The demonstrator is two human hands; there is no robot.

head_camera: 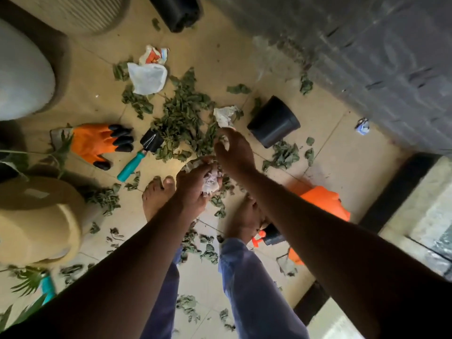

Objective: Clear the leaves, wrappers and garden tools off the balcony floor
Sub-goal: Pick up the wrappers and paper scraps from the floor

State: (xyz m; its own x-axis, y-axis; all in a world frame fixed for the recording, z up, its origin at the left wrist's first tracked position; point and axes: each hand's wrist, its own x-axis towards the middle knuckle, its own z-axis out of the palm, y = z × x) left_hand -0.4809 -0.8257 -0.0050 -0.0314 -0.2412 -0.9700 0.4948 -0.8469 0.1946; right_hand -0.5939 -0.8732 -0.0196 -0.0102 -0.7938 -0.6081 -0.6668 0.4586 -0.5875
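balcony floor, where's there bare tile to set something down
Bare tile lies between the black pot and the wall, and between the orange glove and the white bag. The middle is crowded: the leaf pile, trowel, crumpled wrapper and both hands, left and right.

floor (102,77) — tiled | leaves (182,118) | wrappers (147,78) | trowel (137,160) | glove (95,143) | pot (274,122)

Black pot (274,121) tipped on tiles, beige planter (36,216) left, perhaps overturned
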